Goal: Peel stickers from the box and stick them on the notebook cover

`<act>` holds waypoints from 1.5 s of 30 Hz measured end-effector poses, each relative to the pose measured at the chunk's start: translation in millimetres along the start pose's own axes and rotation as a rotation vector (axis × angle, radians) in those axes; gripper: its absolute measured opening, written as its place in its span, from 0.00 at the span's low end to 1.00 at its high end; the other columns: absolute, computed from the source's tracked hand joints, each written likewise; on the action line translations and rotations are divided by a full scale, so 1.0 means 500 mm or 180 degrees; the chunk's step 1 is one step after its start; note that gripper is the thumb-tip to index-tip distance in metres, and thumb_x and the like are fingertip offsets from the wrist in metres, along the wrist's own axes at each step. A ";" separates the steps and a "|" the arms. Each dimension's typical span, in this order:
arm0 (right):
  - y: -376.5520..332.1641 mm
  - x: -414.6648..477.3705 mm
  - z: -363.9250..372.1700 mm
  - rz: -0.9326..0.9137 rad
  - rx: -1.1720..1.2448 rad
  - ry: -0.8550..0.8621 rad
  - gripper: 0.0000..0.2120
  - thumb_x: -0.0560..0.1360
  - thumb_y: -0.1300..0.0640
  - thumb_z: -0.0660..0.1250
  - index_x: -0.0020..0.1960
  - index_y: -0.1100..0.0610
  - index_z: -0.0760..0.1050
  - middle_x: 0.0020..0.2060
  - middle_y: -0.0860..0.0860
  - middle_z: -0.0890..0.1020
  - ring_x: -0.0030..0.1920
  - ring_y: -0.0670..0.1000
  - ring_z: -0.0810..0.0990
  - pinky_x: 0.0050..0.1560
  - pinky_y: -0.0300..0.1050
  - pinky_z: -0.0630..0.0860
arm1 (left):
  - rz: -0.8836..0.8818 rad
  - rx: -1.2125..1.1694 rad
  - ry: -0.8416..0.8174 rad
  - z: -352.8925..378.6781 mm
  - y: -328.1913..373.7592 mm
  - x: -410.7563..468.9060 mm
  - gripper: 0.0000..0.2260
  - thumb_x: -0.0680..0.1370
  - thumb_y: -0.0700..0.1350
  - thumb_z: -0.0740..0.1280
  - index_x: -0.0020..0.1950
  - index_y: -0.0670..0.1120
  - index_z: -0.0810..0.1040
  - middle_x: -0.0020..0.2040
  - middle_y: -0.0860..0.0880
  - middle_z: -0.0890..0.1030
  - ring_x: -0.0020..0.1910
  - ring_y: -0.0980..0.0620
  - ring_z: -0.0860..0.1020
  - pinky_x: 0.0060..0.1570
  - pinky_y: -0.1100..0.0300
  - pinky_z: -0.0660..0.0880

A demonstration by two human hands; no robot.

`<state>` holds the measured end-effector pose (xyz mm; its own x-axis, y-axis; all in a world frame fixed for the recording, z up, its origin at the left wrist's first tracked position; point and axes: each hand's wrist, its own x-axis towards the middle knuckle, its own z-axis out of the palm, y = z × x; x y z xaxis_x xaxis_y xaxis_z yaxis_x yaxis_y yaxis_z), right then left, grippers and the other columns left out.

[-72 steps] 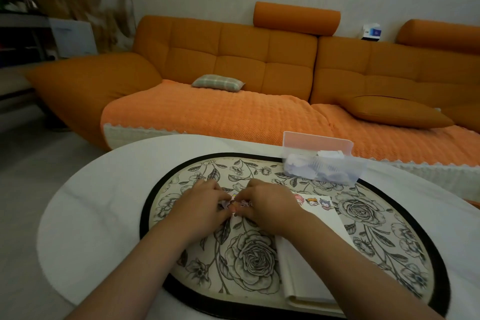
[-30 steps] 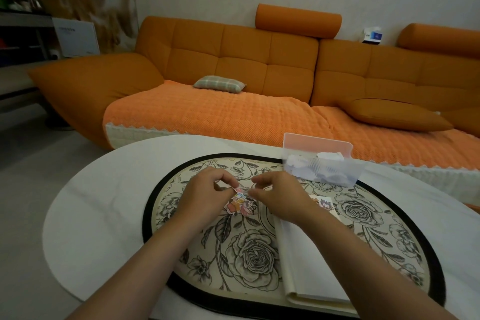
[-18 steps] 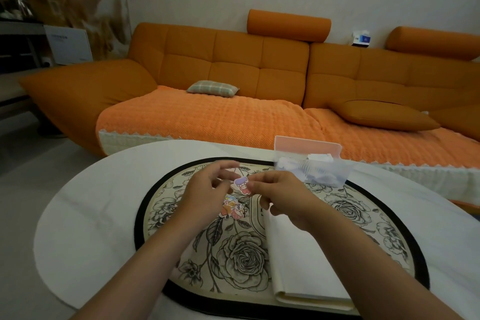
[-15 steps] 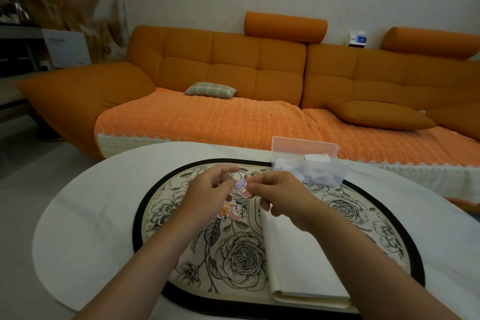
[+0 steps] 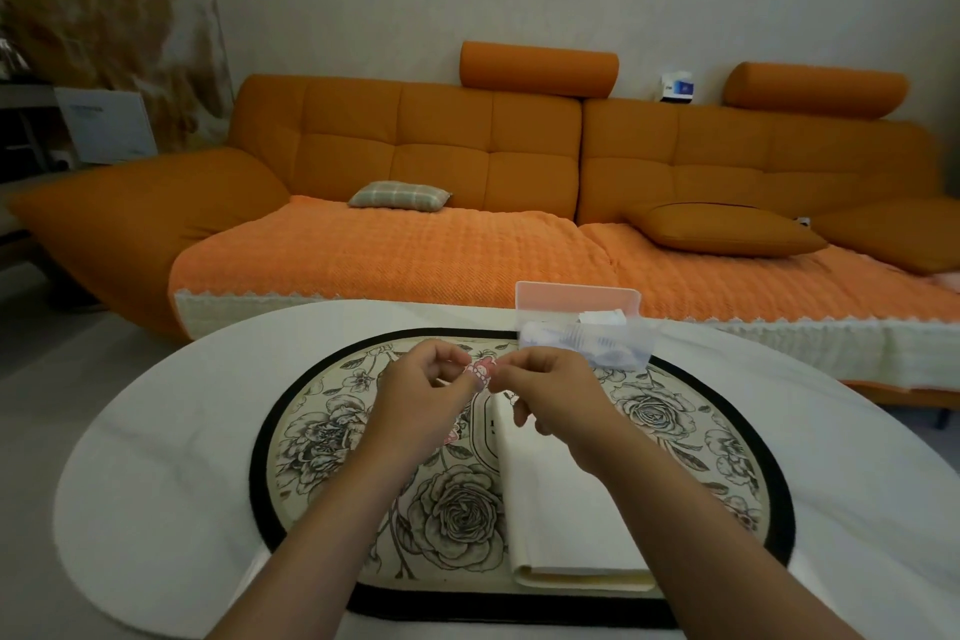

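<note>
My left hand [image 5: 421,400] and my right hand [image 5: 550,392] are raised together above the floral mat, and both pinch a small pink and white sticker [image 5: 480,371] between fingertips. Below them the cream notebook [image 5: 561,520] lies shut on the mat, its far end hidden by my right hand. A second colourful sticker piece [image 5: 451,436] peeks out on the mat under my left hand. The clear plastic sticker box [image 5: 587,342], with its pink lid standing open behind it, sits just beyond my right hand and holds several white pieces.
An oval floral mat with a black border [image 5: 291,411] covers the middle of the white oval table [image 5: 156,431]. An orange sofa [image 5: 467,224] with cushions runs along the table's far side. Grey floor lies to the left.
Both hands rose from the mat with the sticker, first low by the notebook, now higher and nearer the box. A colourful piece stayed on the mat. The view tilted up.
</note>
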<state>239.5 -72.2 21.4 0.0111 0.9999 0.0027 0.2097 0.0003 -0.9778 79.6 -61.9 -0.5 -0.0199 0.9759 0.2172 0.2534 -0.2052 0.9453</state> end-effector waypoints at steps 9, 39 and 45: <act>0.020 -0.021 -0.015 -0.0271 -0.0081 0.0329 0.01 0.72 0.60 0.74 0.43 0.57 0.85 0.37 0.57 0.85 0.28 0.46 0.74 0.30 0.40 0.72 | 0.0212 0.0284 -0.0094 0.016 -0.003 -0.014 0.04 0.74 0.49 0.74 0.43 0.60 0.83 0.36 0.55 0.82 0.34 0.53 0.78 0.29 0.55 0.78; 0.079 0.014 -0.087 -0.1425 -0.1966 0.0896 0.01 0.72 0.52 0.74 0.41 0.47 0.82 0.36 0.39 0.83 0.30 0.40 0.74 0.33 0.37 0.69 | 0.0200 0.0533 0.0054 0.126 -0.017 0.008 0.06 0.76 0.49 0.70 0.40 0.57 0.83 0.35 0.58 0.82 0.34 0.57 0.78 0.37 0.57 0.75; 0.054 0.017 -0.102 -0.0342 0.0058 -0.0041 0.03 0.74 0.60 0.73 0.43 0.58 0.84 0.37 0.55 0.85 0.29 0.48 0.74 0.27 0.36 0.68 | 0.0376 0.0213 -0.0137 0.111 -0.017 0.025 0.08 0.76 0.45 0.71 0.38 0.56 0.82 0.32 0.58 0.80 0.32 0.59 0.75 0.36 0.60 0.73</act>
<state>295.2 -64.3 5.5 -0.0230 0.9942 0.1052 0.1910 0.1077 -0.9757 131.0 -43.7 -19.1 0.0552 0.9478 0.3141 0.3153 -0.3150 0.8952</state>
